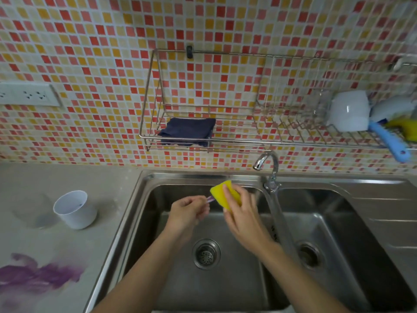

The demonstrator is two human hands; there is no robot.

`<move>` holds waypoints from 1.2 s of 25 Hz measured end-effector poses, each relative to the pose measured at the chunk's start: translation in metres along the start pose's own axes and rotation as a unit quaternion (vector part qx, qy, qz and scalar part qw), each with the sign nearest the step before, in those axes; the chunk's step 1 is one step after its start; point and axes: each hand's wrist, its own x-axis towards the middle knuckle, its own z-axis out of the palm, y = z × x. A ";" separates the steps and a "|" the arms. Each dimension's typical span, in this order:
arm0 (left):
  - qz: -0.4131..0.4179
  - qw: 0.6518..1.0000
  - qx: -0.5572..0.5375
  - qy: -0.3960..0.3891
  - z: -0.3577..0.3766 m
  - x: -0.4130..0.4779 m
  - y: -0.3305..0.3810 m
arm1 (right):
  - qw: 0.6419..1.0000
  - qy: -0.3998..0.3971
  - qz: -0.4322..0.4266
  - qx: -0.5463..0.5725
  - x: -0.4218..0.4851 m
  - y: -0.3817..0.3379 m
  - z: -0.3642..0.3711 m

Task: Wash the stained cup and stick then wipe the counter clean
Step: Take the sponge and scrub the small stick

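Observation:
Over the left sink basin (225, 279), my left hand (187, 211) pinches a thin purple-stained stick (211, 199). My right hand (242, 213) grips a yellow sponge (220, 192), folded around the stick's far end. Most of the stick is hidden by the sponge and my fingers. A white cup (75, 210) with a purple mark inside stands upright on the grey counter (67, 245), left of the sink. A purple stain (38, 275) spreads over the counter near its front left edge.
A dark blue cloth (188, 131) lies in a wire wall rack (203, 143) above the sink. A second rack at the right holds a white mug (348, 111), a blue-handled brush (391, 143) and a yellow item. The tap (269, 168) stands between the basins. A wall socket (29, 94) is at the left.

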 end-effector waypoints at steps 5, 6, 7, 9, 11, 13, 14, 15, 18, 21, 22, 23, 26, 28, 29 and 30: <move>-0.012 0.999 0.025 -0.034 0.017 -0.010 -0.008 | 0.999 0.010 0.041 0.000 -0.009 0.013 0.001; -0.026 0.999 0.011 -0.036 0.017 -0.011 -0.008 | 1.000 0.004 0.031 0.000 -0.012 0.014 0.002; -0.043 0.998 -0.008 -0.037 0.017 -0.010 -0.008 | 1.000 -0.007 0.014 -0.008 -0.014 0.014 0.004; -0.086 0.995 -0.030 -0.036 0.017 -0.009 -0.006 | 0.999 -0.002 0.050 0.008 -0.015 0.017 0.004; -0.107 0.993 -0.040 -0.036 0.018 -0.011 -0.004 | 0.995 0.015 0.096 0.037 -0.015 0.018 0.003; -0.085 0.995 -0.035 -0.034 0.019 -0.012 -0.003 | 0.999 0.000 0.040 0.023 -0.018 0.015 0.004; -0.057 0.998 -0.003 -0.032 0.020 -0.013 -0.004 | 0.999 -0.003 0.032 0.022 -0.018 0.015 0.004; -0.015 0.998 0.059 -0.027 0.020 -0.015 -0.006 | 0.998 0.004 0.062 0.033 -0.018 0.014 0.004; 0.159 0.951 0.267 -0.008 0.016 -0.020 -0.013 | 0.992 0.022 0.111 0.059 -0.020 0.014 0.004; 0.267 0.909 0.321 -0.001 0.014 -0.022 -0.020 | 0.993 0.026 0.103 0.057 -0.021 0.016 0.005; 0.290 0.901 0.323 0.002 0.016 -0.022 -0.023 | 0.988 0.036 0.133 0.068 -0.020 0.016 0.006; 0.307 0.896 0.319 0.007 0.018 -0.021 -0.026 | 0.986 0.043 0.142 0.076 -0.020 0.015 0.007; 0.301 0.904 0.300 0.036 0.023 -0.016 -0.029 | 0.995 0.028 0.083 0.054 -0.019 0.017 0.011; 0.257 0.923 0.280 0.051 0.026 -0.010 -0.033 | 0.985 0.044 0.156 0.061 -0.016 0.025 0.012; 0.228 0.938 0.253 0.057 0.028 -0.009 -0.034 | 0.981 0.057 0.173 0.066 -0.016 0.028 0.013; 0.198 0.953 0.223 0.063 0.030 -0.008 -0.033 | 0.984 0.059 0.155 0.069 -0.018 0.028 0.014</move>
